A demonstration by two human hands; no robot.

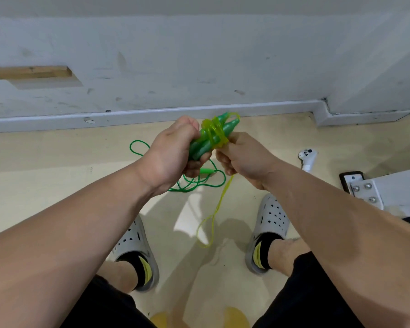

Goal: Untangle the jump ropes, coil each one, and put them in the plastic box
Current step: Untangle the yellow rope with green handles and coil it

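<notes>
My left hand [173, 150] grips two green jump-rope handles [212, 136] held side by side in front of me. A yellow-green cord [214, 130] is wound several times around the handles. My right hand [242, 157] pinches this cord just beside the windings; its loose tail [211, 223] hangs down in a loop between my feet. A second, dark green jump rope [194, 183] lies in loose loops on the floor beneath my hands, partly hidden by them. No plastic box shows in this view.
I stand on a beige floor close to a grey wall with a skirting board [152, 114]. A white hand controller [307, 158] lies on the floor at right, beside a white metal bracket with bolts [369, 190]. My grey clogs [137, 252] flank the hanging cord.
</notes>
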